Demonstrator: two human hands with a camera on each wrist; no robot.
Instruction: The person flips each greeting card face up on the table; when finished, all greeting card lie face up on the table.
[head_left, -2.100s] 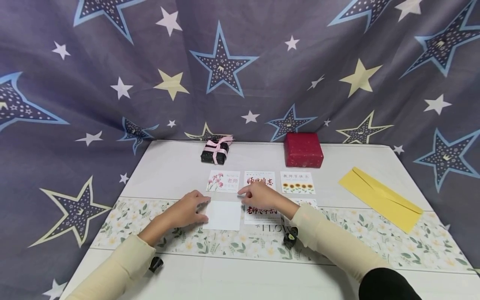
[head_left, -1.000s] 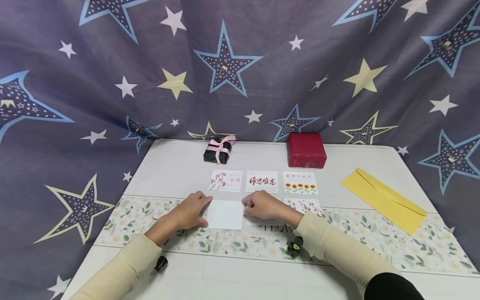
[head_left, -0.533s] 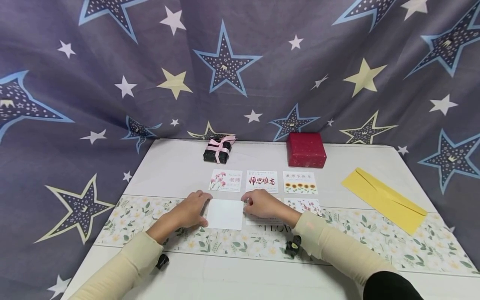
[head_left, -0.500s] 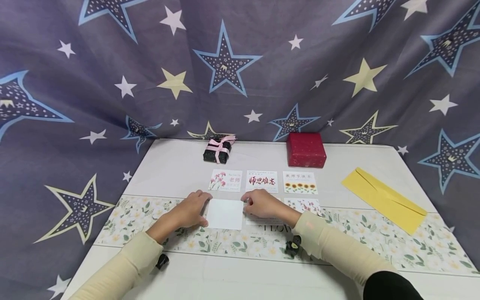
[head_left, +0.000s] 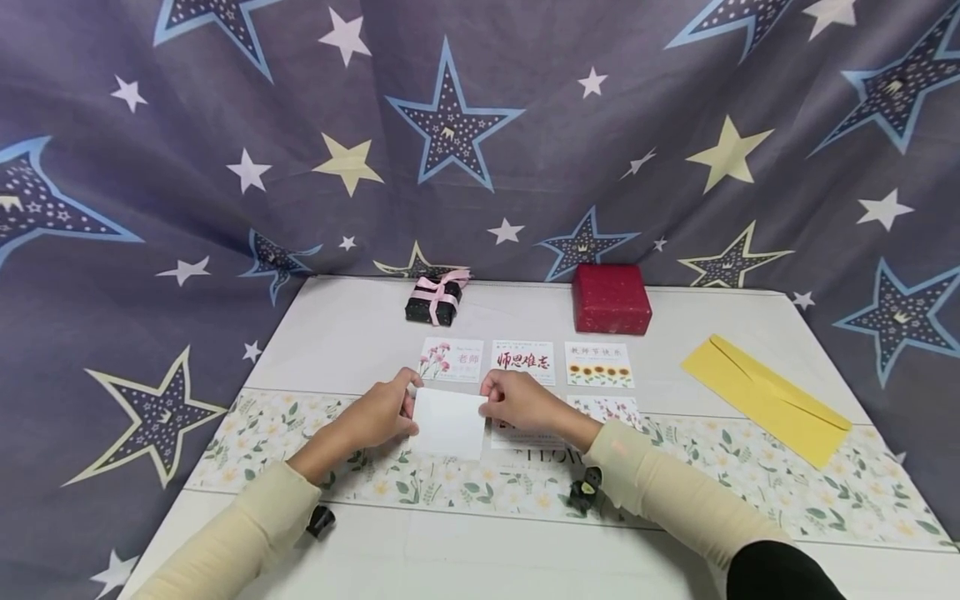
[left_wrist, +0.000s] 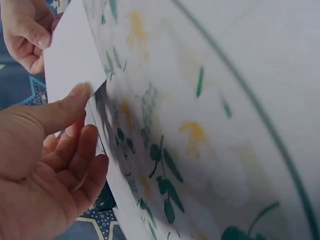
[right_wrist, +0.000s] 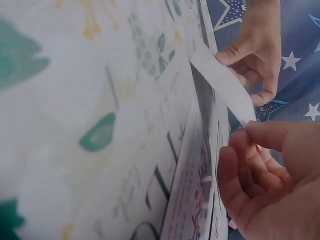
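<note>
Both hands hold a blank white card (head_left: 450,427), its far edge tipped up off the table. My left hand (head_left: 381,410) pinches its left side between thumb and fingers. At the right side, my right hand (head_left: 522,402) pinches the upper corner. The right wrist view shows the card (right_wrist: 225,90) bowed slightly between the two hands, with a gap beneath it. Just beyond lies a card with pink flowers (head_left: 450,360). Under my right hand is a card with dark red lettering (head_left: 525,437), partly hidden by the hand.
A red-lettered card (head_left: 522,362), a sunflower card (head_left: 598,365) and a blossom card (head_left: 607,408) lie flat nearby. Behind stand a black box with pink ribbon (head_left: 433,302) and a red box (head_left: 611,300). A yellow envelope (head_left: 765,400) lies right, on the floral-banded table (head_left: 360,550).
Earlier the white card lay flat with the hands at its sides. Now both hands pinch it, and its far edge has come up off the table.
</note>
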